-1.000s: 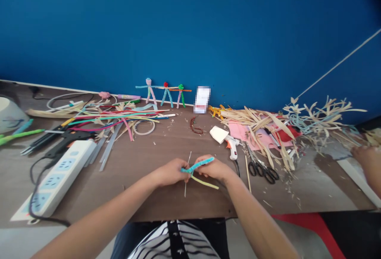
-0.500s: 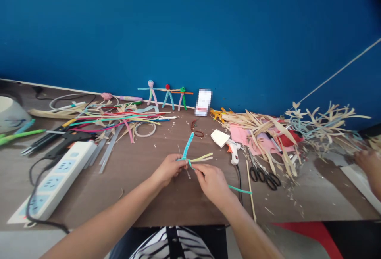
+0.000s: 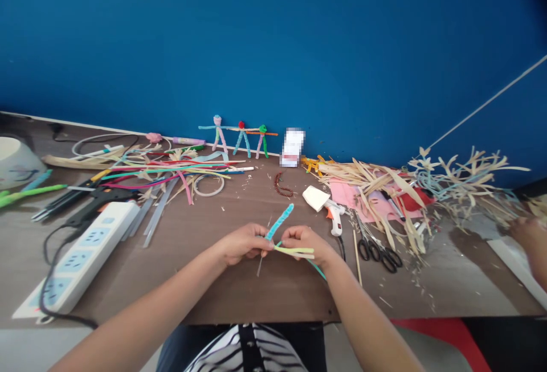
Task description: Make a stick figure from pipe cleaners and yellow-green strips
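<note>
Between finger and thumb, my left hand (image 3: 243,244) grips a pipe-cleaner piece. Its light blue wound section (image 3: 280,222) points up and to the right, and pale yellow pipe-cleaner ends (image 3: 297,252) stick out to the right. A thin clear strand (image 3: 260,265) pokes out below my left fingers. My right hand (image 3: 311,240), close beside it, pinches a teal pipe cleaner (image 3: 316,269), whose tail hangs under the wrist. Where the teal strand meets the piece is mostly hidden by my fingers.
Three pipe-cleaner figures (image 3: 241,139) lean against the blue wall beside a blurred phone (image 3: 293,147). A white glue gun (image 3: 335,221) and scissors (image 3: 380,253) lie to the right. At left are a power strip (image 3: 79,261) and loose pipe cleaners (image 3: 171,175). Another person's hand (image 3: 530,241) is far right.
The piece has come down slightly, and its blue section leans further right. My right hand has turned, and the teal tail now hangs lower and nearer.
</note>
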